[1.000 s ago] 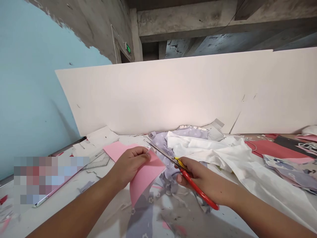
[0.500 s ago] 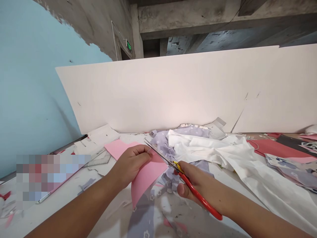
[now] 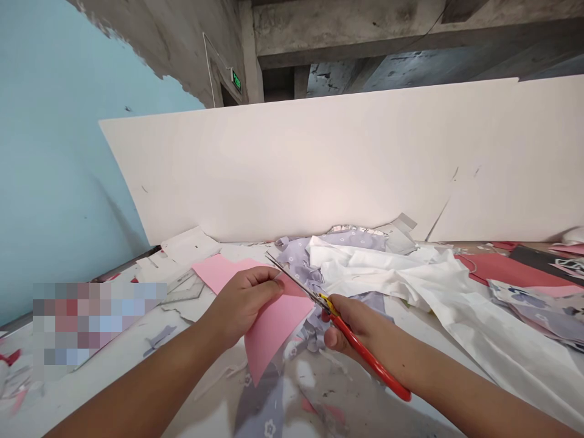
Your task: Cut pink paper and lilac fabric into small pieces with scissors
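My left hand (image 3: 249, 301) pinches a sheet of pink paper (image 3: 276, 325) near its upper edge, the thumb lying on top. One corner of the sheet hangs down toward me, and another part spreads out to the left behind the hand. My right hand (image 3: 353, 325) is wrapped round the handles of red-handled scissors (image 3: 371, 359), which have a yellow part near the pivot. Their narrow blades point up and left along the sheet's edge, with the tips just beyond my left fingertips. Whether the blades grip the paper is hard to make out.
Behind the sheet lie lilac flowered fabric (image 3: 296, 255) and crumpled white cloth (image 3: 378, 271). Red paper (image 3: 506, 271) and folded fabric pieces (image 3: 538, 304) are at the right. A clear ruler (image 3: 185, 289) rests at the left, among scraps. A white board (image 3: 319, 170) stands across the back.
The pink sheet's hanging corner has swung slightly to the right and its right edge extends further toward the scissors. Both hands keep nearly the same place and hold.
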Demonstrator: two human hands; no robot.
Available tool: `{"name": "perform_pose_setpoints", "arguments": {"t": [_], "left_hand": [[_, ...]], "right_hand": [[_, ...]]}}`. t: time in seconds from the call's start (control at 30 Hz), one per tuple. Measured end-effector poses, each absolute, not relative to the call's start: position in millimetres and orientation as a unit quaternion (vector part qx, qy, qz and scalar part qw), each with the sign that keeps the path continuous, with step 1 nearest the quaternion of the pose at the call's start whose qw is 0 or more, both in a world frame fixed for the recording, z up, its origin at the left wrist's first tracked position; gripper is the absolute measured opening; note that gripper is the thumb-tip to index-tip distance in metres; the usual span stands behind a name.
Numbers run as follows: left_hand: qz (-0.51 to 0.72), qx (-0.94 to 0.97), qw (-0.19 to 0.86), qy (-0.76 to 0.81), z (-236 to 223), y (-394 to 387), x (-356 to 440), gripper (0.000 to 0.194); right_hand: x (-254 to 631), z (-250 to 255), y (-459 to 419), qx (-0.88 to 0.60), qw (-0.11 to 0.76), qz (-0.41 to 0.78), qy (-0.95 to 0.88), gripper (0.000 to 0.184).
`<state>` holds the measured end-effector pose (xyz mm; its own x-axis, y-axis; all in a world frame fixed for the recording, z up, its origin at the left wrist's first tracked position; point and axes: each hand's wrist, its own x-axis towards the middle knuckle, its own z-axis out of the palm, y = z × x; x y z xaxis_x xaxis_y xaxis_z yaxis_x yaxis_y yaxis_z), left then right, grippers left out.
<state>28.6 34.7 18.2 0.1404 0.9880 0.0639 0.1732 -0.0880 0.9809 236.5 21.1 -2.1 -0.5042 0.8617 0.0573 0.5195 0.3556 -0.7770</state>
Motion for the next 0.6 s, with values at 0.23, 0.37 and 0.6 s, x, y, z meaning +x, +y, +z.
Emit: {"name": "perform_pose_setpoints", "arguments": {"t": [0.23,0.37,0.6], "left_hand": [[0.452,0.582,0.471,0.485,16.9,35.0,29.8,0.015],[0.456,0.584,0.474,0.476,15.3,35.7,29.1,0.015],[0.452,0.587,0.471,0.480,14.5,36.5,28.0,0.018]], "right_hand": [[233.6,1.2,20.4,-0.444,0.234,0.385,-0.774,0.024],[232.2,1.1,21.4,-0.447,0.232,0.388,-0.772,0.021],[230.4,0.9,22.4,-0.430,0.236,0.408,-0.770,0.021]]}}
